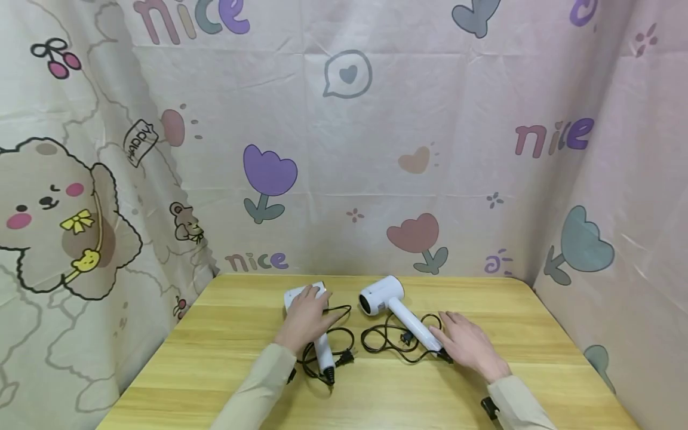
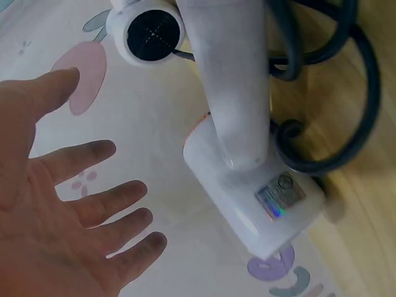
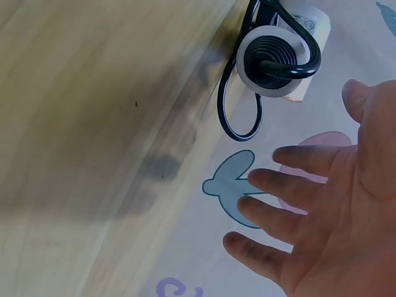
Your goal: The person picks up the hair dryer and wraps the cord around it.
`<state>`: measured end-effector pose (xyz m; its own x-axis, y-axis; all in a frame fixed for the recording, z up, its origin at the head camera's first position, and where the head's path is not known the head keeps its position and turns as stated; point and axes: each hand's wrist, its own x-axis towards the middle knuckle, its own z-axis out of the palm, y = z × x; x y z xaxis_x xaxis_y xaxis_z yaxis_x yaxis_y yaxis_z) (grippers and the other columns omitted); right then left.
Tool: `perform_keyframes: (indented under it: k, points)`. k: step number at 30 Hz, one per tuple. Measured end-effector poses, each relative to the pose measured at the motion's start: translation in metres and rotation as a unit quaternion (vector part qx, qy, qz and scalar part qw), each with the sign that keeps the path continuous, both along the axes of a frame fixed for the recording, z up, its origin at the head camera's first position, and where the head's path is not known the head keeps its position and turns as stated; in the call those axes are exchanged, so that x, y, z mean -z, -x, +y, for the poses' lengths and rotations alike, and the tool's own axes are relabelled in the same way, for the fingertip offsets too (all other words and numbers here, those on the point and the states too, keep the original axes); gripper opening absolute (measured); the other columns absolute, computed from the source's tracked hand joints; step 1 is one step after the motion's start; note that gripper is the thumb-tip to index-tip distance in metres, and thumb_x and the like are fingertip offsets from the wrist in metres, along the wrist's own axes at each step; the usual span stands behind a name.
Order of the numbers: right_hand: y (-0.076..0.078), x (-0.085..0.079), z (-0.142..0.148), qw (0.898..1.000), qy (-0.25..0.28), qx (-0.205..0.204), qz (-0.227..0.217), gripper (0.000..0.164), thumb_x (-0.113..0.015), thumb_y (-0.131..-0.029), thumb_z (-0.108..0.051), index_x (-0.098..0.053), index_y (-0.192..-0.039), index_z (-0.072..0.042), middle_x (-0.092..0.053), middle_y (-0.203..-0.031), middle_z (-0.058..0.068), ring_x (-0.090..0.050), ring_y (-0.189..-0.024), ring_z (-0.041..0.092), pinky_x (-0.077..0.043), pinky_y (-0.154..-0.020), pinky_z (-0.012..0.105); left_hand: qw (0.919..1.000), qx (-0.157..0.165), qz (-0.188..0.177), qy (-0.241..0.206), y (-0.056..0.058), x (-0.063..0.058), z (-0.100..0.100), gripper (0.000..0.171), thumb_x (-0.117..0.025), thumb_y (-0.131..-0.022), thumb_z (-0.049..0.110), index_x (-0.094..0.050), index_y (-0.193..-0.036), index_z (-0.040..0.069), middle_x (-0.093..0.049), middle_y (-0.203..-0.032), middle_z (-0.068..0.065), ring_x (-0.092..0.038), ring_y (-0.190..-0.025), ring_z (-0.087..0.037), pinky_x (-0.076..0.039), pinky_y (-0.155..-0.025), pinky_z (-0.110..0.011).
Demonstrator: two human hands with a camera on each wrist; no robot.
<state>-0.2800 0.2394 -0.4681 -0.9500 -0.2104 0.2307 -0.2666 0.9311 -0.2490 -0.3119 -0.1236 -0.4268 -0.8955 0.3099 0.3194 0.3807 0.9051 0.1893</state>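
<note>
Toward the tabletop's point(image 1: 387, 394) far edge, two dryers point(image 1: 384, 295) are neighboured by the left hand point(image 1: 306, 319) and right hand point(image 1: 470, 343) (fingers spread apart).

Sleeves, one pair: left sleeve point(image 1: 261, 382) and right sleeve point(image 1: 517, 401) are long, pale beige, plain cloth, lightly creased, each ending at the wrist. Wrist fitting, right: a small black block point(image 1: 489, 408) sits at the sleeve's end, compact and angular. Left: a small black piece point(image 1: 291, 375) shows just beside the sleeve, mostly hidden, its form unclear. Hands, one pair: left hand point(image 1: 305, 319) and right hand point(image 1: 469, 343), bare.
</note>
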Motion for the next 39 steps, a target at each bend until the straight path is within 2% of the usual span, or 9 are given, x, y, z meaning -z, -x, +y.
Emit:
perform_keyframes:
  k: [6,12,18,21,26,29,32,36,39]
  points:
    - [0.005,-0.001,-0.003,1.0,0.011,-0.001,0.005,0.062,-0.046,-0.102,-0.046,-0.053,-0.135,0.006,-0.053,-0.137,0.029,-0.051,-0.125,0.047,-0.04,-0.105,0.062,0.9981,0.025,-0.054,-0.016,0.01,-0.003,0.025,0.059,-0.061,-0.093,0.047,-0.056,-0.136,0.007,-0.059,-0.132,-0.02,-0.058,-0.118,-0.037,-0.051,-0.096,-0.052]
    - [0.007,-0.002,0.0,1.0,0.01,0.001,0.011,0.061,-0.047,-0.101,-0.045,-0.052,-0.135,0.006,-0.054,-0.135,0.029,-0.053,-0.123,0.047,-0.042,-0.102,0.063,0.9974,0.029,-0.065,0.015,0.027,-0.004,0.046,0.057,-0.062,-0.094,0.044,-0.055,-0.136,0.006,-0.063,-0.125,-0.019,-0.063,-0.108,-0.033,-0.055,-0.088,-0.048]
    - [0.005,-0.004,0.001,1.0,0.01,0.012,0.005,0.061,-0.048,-0.101,-0.046,-0.053,-0.136,0.003,-0.054,-0.136,0.027,-0.053,-0.123,0.046,-0.044,-0.1,0.063,0.9932,0.028,-0.112,-0.014,0.051,0.006,0.056,0.06,-0.062,-0.095,0.04,-0.049,-0.141,0.004,-0.059,-0.133,-0.019,-0.06,-0.117,-0.035,-0.051,-0.098,-0.05]
    - [0.005,-0.003,-0.002,1.0,0.014,0.012,0.003,0.058,-0.052,-0.099,-0.046,-0.058,-0.132,0.001,-0.06,-0.129,0.025,-0.059,-0.115,0.044,-0.049,-0.092,0.062,0.9893,0.027,-0.139,-0.035,0.059,0.009,0.061,0.067,-0.062,-0.095,0.041,-0.042,-0.146,0.002,-0.053,-0.141,-0.019,-0.053,-0.127,-0.036,-0.046,-0.105,-0.05]
    - [0.007,-0.001,-0.002,1.0,0.025,0.016,-0.003,0.052,-0.057,-0.096,-0.046,-0.063,-0.124,-0.003,-0.069,-0.113,0.018,-0.067,-0.095,0.035,-0.056,-0.074,0.054,0.9862,0.025,-0.153,-0.058,0.066,0.017,0.078,0.078,-0.062,-0.095,0.043,-0.031,-0.15,-0.003,-0.046,-0.146,-0.024,-0.048,-0.132,-0.037,-0.043,-0.109,-0.048]
    - [0.007,0.0,0.0,0.999,0.03,0.015,-0.006,0.051,-0.058,-0.095,-0.047,-0.064,-0.122,-0.004,-0.071,-0.104,0.014,-0.066,-0.082,0.025,-0.055,-0.065,0.045,0.9866,0.018,-0.143,-0.076,0.072,0.025,0.088,0.083,-0.063,-0.094,0.043,-0.027,-0.15,-0.006,-0.049,-0.141,-0.027,-0.055,-0.124,-0.036,-0.048,-0.102,-0.047]
    - [0.007,0.0,0.001,0.999,0.03,0.014,-0.004,0.05,-0.059,-0.095,-0.047,-0.065,-0.122,-0.006,-0.071,-0.101,0.012,-0.063,-0.076,0.02,-0.052,-0.061,0.041,0.984,0.017,-0.146,-0.101,0.076,0.033,0.097,0.085,-0.064,-0.094,0.042,-0.023,-0.15,-0.008,-0.053,-0.136,-0.029,-0.06,-0.115,-0.035,-0.051,-0.097,-0.045]
    - [0.004,0.0,0.002,0.999,0.036,0.015,0.003,0.051,-0.06,-0.095,-0.046,-0.065,-0.123,-0.004,-0.071,-0.11,0.017,-0.068,-0.087,0.029,-0.055,-0.069,0.048,0.978,0.011,-0.168,-0.124,0.077,0.037,0.102,0.083,-0.066,-0.093,0.039,-0.027,-0.148,-0.009,-0.053,-0.133,-0.028,-0.061,-0.109,-0.034,-0.053,-0.092,-0.044]
    - [0.002,-0.001,0.003,0.999,0.04,0.021,0.003,0.052,-0.059,-0.095,-0.045,-0.064,-0.125,-0.003,-0.069,-0.115,0.019,-0.068,-0.096,0.035,-0.056,-0.074,0.053,0.9744,-0.009,-0.176,-0.139,0.076,0.036,0.102,0.079,-0.071,-0.087,0.039,-0.037,-0.142,-0.007,-0.054,-0.126,-0.025,-0.059,-0.098,-0.03,-0.053,-0.085,-0.042]
